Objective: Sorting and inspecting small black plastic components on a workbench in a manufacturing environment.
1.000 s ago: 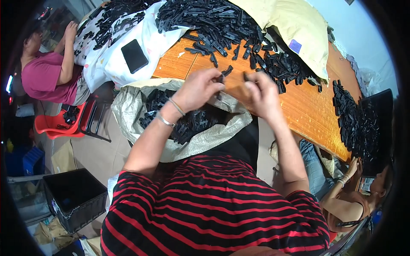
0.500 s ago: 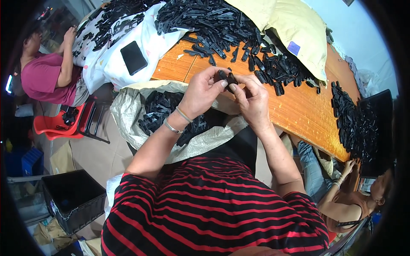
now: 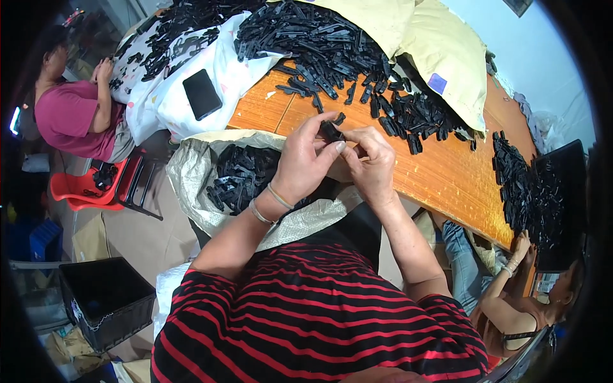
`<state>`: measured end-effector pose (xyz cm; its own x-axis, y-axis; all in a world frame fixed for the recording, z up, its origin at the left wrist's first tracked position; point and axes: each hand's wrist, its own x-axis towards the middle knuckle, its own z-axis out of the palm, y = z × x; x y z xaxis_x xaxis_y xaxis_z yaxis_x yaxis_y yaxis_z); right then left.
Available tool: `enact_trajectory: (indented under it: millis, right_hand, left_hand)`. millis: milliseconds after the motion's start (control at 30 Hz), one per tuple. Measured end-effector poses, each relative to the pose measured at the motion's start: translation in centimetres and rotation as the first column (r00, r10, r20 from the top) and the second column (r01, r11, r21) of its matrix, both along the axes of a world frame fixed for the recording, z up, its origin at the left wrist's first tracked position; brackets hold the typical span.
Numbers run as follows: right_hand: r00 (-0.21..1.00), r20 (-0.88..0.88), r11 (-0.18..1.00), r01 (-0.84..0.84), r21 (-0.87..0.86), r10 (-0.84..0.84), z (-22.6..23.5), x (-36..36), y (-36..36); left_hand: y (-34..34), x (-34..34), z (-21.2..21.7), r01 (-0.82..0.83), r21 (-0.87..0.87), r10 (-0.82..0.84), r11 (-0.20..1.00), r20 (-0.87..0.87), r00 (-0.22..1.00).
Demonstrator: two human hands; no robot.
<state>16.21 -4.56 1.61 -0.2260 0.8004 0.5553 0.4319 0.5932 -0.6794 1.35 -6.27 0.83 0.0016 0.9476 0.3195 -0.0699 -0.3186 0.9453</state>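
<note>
Both hands (image 3: 338, 156) pinch one small black part (image 3: 330, 131) above the woven sack (image 3: 191, 175).

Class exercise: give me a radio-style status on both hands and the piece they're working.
Left hand and right hand together, fingers pinching one small black plastic part. Held above open sack of parts. Nothing blocking.

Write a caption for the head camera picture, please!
Both hands, left and right, pinch a small black plastic part above a sack of parts.
</note>
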Motion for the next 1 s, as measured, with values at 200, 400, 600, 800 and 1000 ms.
enact_trajectory:
  millis: [200,400,600,800,1000]
  right_hand:
    - [0.998,0.031,0.992,0.049,0.113,-0.053,-0.6,-0.2,0.2]
    - [0.996,0.028,0.974,0.079,0.213,-0.087,-0.6,-0.3,0.2]
    - [0.998,0.009,0.977,0.061,0.203,-0.064,-0.3,-0.1,0.2]
    - [0.999,-0.047,0.989,0.006,0.147,0.001,0.1,-0.4,0.7]
    - [0.991,-0.098,0.993,-0.097,-0.064,0.090,-1.8,-0.7,0.2]
  left_hand:
    - [0.0,0.9,-0.5,-0.150,0.081,0.156,0.985,-0.077,0.985]
    - [-0.4,1.6,0.1,-0.160,0.053,0.163,0.986,-0.079,0.983]
    - [-0.6,1.2,0.7,-0.236,0.276,0.309,0.932,-0.259,0.915]
    - [-0.7,0.5,1.2,-0.176,0.351,0.286,0.920,-0.295,0.912]
    - [-1.3,-0.9,1.3,-0.095,0.357,0.233,0.929,-0.366,0.901]
